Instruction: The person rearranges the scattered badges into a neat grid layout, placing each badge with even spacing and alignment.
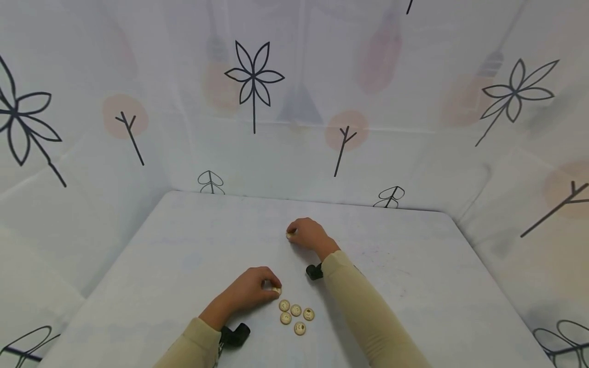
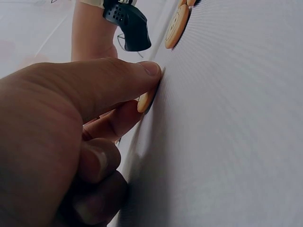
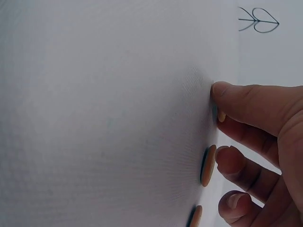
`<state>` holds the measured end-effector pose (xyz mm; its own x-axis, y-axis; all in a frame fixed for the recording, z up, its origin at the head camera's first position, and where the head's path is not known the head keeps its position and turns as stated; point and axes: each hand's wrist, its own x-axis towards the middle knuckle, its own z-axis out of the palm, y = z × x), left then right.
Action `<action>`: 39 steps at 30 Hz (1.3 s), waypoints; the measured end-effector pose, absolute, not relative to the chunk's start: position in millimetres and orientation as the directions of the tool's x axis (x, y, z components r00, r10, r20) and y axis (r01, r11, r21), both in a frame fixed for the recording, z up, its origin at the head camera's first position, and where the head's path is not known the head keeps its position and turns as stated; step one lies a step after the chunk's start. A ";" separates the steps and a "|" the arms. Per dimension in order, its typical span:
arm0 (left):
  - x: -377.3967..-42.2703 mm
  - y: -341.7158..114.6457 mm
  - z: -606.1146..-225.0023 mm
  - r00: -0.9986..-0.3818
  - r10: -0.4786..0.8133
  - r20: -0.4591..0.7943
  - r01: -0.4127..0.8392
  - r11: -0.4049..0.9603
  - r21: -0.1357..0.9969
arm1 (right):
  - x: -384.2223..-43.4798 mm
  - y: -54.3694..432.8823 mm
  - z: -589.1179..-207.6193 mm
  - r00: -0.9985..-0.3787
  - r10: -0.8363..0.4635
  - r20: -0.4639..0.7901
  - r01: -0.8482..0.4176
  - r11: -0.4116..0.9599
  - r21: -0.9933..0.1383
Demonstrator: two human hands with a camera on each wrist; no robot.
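Left hand (image 1: 248, 291): thumb and index nearly closed, pinching the left-hand disc (image 1: 277, 291), a small round pale wooden piece; remaining fingers curled in under the palm. It's low over the desk (image 1: 207, 230), on the near half, about midway between the left and right edges. Can't tell if that disc touches the surface. Five loose discs (image 1: 296, 310) lie flat just right of it, toward the near side, bunched but not stacked; faces show dark markings. Right hand (image 1: 310, 236): reaches further out, closer to the far edge, well in from both far corners. Thumb and index pinch the right-hand disc (image 1: 289, 235), low at the surface; other fingers half bent and spread apart. Right wrist view gives two extra discs (image 3: 208, 165) on the desk by those fingers, seen nearly edge-on, one right next to a fingertip; contact unclear. Both arms in beige sleeves (image 1: 368, 306), each wrist carrying a black unit (image 1: 235, 335). Desk has a white top. Behind its far edge and along both sides: pale backdrop (image 1: 294, 158) printed with line-drawn plants and faint coloured blobs.
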<state>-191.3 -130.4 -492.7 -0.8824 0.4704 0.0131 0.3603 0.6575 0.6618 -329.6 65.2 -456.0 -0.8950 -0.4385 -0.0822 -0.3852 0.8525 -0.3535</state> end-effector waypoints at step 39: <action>-192.4 -130.9 -497.2 -0.885 0.465 0.017 0.358 0.657 0.663 | -317.7 65.4 -449.0 -0.896 -0.436 -0.085 -0.393 0.866 -0.309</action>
<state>-192.4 -130.9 -497.2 -0.8853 0.4646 0.0174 0.3580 0.6574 0.6631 -317.7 65.4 -449.0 -0.8959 -0.4362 -0.0846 -0.3925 0.8662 -0.3092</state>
